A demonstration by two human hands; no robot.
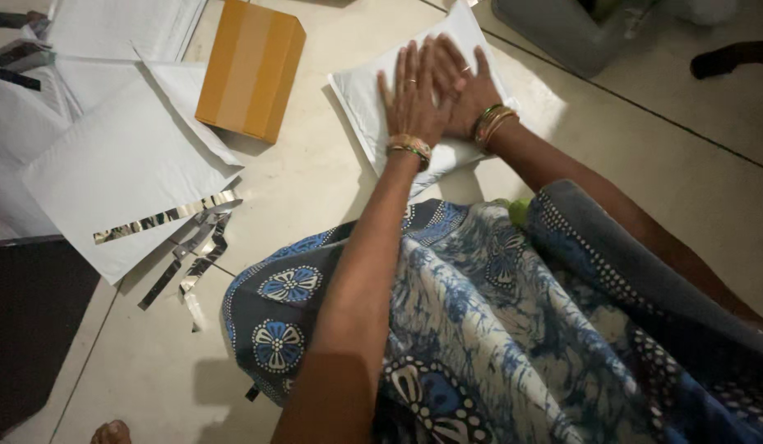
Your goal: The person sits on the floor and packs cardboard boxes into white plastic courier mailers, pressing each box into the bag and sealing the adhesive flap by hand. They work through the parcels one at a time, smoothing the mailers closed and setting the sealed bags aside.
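On the floor, both hands, left hand [412, 99], right hand [462, 89], flat on white padded mailer [373, 123], cardboard box [250, 67] closed nearby

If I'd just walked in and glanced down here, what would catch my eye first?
Probably the two hands pressed flat, side by side, on a white padded mailer on the floor: left hand, right hand, both wrists ringed with bangles. Next, the tan cardboard box to their left, and the shiny peeled strips lying beside another large white mailer.

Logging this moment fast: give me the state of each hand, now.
Left hand: open, flat, palm down, pressing on the white padded mailer; holds nothing.
Right hand: open, flat on the same mailer, fingers overlapping the left hand's; holds nothing.
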